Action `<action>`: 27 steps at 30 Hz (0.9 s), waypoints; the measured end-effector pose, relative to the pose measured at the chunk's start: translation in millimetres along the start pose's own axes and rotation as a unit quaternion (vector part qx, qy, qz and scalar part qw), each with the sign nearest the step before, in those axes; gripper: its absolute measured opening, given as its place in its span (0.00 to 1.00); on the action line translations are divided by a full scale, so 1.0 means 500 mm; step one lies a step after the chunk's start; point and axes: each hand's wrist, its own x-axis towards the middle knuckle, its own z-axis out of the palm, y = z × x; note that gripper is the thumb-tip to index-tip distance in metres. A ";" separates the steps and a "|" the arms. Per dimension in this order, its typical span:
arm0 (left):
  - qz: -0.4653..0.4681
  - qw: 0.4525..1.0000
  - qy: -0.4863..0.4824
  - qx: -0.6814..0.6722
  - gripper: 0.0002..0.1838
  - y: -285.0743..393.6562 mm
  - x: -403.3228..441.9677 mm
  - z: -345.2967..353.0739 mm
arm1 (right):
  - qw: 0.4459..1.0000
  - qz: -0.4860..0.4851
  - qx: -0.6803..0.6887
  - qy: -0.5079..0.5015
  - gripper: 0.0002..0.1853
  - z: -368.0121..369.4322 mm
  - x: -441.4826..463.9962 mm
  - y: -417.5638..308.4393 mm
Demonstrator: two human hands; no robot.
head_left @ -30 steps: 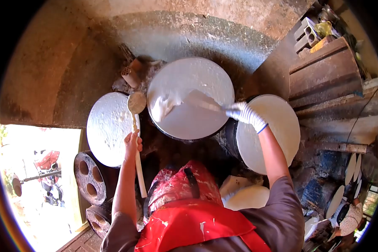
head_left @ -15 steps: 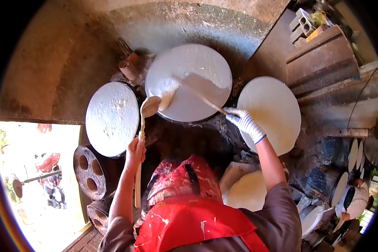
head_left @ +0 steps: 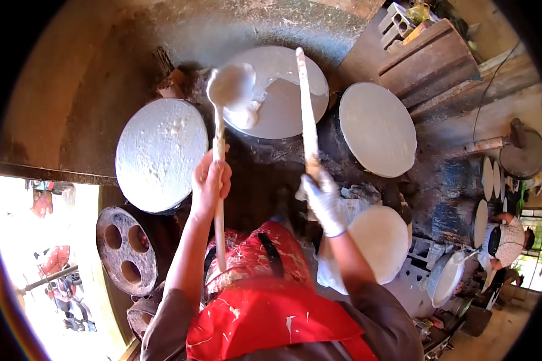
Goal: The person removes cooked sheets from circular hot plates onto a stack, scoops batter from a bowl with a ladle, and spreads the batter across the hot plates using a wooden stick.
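Observation:
My bare left hand (head_left: 212,180) is wrapped round the long handle of a ladle (head_left: 218,153), its bowl blurred above the left edge of the middle round griddle (head_left: 283,123). In my right hand (head_left: 324,201), which wears a striped white glove, is a long wooden stick (head_left: 307,114) coated in white; it points up in front of the middle griddle's right side. That griddle carries a pale wet layer, with a white clump (head_left: 244,117) at its left edge. By my right forearm stands a round container of creamy white batter (head_left: 379,240).
A left griddle (head_left: 159,156) bears a bumpy white sheet; a right griddle (head_left: 377,129) has a smooth white surface. A metal cylinder with three holes (head_left: 126,249) stands at lower left. A co-worker (head_left: 510,237) is at far right, near more drums (head_left: 461,222).
The wooden stick has come up off the middle griddle and now points upward. My left hand and the ladle have risen, the bowl now over the griddle's left edge. The view has shifted.

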 end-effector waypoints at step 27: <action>-0.052 0.990 -0.015 -0.133 0.18 -0.056 -0.111 -0.112 | 0.956 0.241 0.156 -0.063 0.24 0.128 -0.013 0.035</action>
